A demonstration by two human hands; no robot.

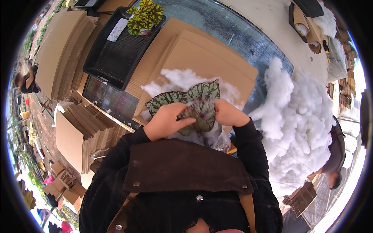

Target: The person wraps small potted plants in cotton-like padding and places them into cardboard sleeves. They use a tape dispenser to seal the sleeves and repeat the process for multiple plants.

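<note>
Between my hands is a leafy plant with large dark-edged, silver-green patterned leaves, probably a begonia. My left hand grips a leaf on its near left side, thumb laid over the leaf surface. My right hand pinches the leaf edge on the other side. Below the leaves, clear plastic wrap surrounds the plant's base, partly hidden by my apron. White fibre stuffing lies around and behind the leaves, on stacked flat cardboard sheets.
A black plastic tray at the upper left holds another potted plant and a label bearing writing. Folded cardboard stacks stand left. A big heap of white stuffing lies right. Paper-wrapped rolls sit far right. People appear at both edges.
</note>
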